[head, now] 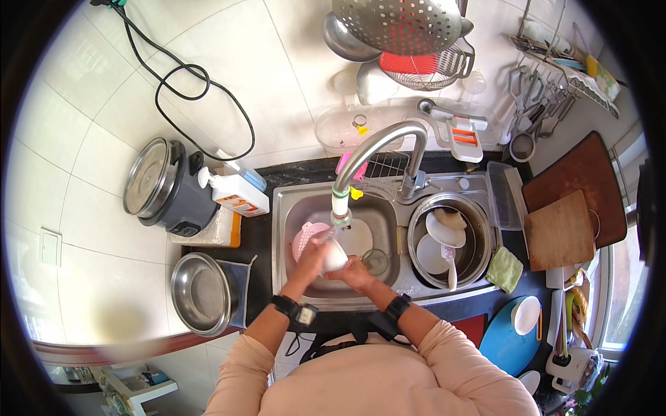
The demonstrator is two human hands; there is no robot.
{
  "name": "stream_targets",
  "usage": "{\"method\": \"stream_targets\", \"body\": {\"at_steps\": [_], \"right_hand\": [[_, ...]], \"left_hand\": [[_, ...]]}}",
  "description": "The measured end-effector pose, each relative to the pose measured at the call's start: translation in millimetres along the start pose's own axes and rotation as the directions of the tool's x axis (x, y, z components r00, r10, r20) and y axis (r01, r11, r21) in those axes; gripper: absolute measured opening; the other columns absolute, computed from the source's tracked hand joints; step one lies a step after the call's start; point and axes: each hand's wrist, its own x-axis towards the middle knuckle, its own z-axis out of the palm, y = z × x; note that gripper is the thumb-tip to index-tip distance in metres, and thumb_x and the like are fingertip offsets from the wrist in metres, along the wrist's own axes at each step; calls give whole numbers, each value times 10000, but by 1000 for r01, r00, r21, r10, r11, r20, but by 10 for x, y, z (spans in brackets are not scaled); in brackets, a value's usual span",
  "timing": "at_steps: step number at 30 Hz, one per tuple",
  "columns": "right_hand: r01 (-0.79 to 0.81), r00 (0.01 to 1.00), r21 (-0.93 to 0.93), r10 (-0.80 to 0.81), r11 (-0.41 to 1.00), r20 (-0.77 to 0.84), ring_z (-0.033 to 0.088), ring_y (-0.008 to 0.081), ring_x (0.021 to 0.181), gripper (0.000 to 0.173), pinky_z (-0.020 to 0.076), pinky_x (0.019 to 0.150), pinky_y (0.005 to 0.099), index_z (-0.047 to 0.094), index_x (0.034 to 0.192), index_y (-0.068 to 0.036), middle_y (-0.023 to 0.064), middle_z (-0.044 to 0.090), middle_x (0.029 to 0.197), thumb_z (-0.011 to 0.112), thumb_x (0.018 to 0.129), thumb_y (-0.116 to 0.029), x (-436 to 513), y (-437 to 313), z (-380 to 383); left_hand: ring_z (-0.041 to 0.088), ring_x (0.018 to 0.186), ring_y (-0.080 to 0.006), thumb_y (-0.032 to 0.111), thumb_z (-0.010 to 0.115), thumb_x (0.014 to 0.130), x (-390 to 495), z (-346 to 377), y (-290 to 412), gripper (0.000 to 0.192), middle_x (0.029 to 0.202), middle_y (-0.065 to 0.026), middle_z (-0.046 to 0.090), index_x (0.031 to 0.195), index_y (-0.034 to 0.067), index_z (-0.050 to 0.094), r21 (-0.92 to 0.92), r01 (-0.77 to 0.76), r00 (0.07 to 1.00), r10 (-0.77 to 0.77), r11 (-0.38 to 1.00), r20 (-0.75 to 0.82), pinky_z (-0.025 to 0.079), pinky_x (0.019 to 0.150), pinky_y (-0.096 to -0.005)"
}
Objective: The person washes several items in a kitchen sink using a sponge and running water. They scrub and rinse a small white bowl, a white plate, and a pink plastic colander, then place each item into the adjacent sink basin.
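My left hand (311, 257) and my right hand (354, 272) hold a white bowl (335, 258) between them, tilted over the left basin of a stainless steel sink (387, 208). Just above the bowl is the outlet of a curved metal faucet (385, 134), and water seems to run onto it. Behind my left hand, a pink perforated strainer (301, 240) rests in the basin. A white plate (360, 235) and a clear glass dish (379, 260) lie on the basin floor. My fingers partly hide the bowl.
Right of the basin, a large steel pot (414, 249) holds white dishes and a white-handled utensil. A green cloth (504, 269) lies by the sink's corner. On the left stand steel bowls (202, 294), a white spray bottle (242, 196) and a grey cooker (195, 200). A metal colander (400, 26) hangs above.
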Motion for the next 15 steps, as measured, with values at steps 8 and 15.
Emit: {"method": "stream_targets", "body": {"at_steps": [8,15], "right_hand": [[554,828,325,-466,766,-313,608,146,888,458,488,824,312,592,1121,10,46,658,1003,764,751,-200,168,327,28],[107,994,236,-101,966,-39,596,117,850,301,479,784,282,671,978,-3,27,666,925,753,690,18,89,112,-11]], "left_hand": [[382,1251,-345,156,483,864,-460,423,160,440,1342,-206,418,1266,-22,502,623,-637,695,687,454,211,295,1056,-399],[508,1152,-307,200,474,902,5,-92,192,394,1187,-186,566,1227,-16,532,-56,91,995,-88,994,47,363,1006,-373]]}}
